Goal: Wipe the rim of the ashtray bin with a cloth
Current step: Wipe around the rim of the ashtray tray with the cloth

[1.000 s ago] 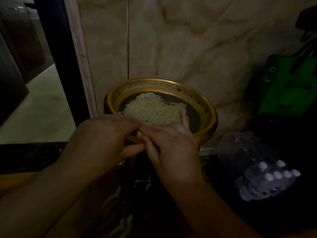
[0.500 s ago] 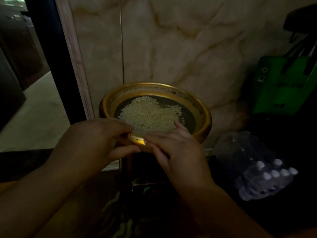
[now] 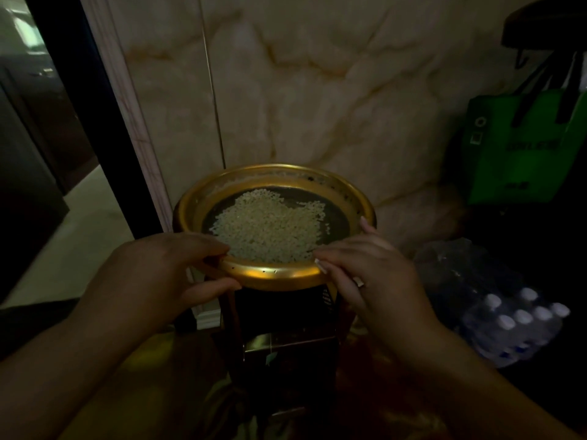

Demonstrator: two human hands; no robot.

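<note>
The ashtray bin has a round gold top tray whose rim (image 3: pixel 276 276) faces me, on a dark square body (image 3: pixel 286 319) below. Pale pebbles (image 3: pixel 270 227) lie heaped in the tray's dark centre. My left hand (image 3: pixel 165 274) pinches the near-left rim, fingers over the edge and thumb under it. On the near-right rim sits my right hand (image 3: pixel 371 274), fingers curled over the edge and one finger stretched along the right side. No cloth shows in either hand.
A marbled wall (image 3: pixel 317 90) stands right behind the bin. A dark door frame (image 3: pixel 95 106) and lit floor lie to the left. A wrapped pack of water bottles (image 3: pixel 508 319) lies on the right floor, with a green bag (image 3: pixel 524 144) above it.
My hands were together at the near middle of the rim. They have spread apart, the right sliding to the near-right side and the left to the near-left. The view has shifted slightly.
</note>
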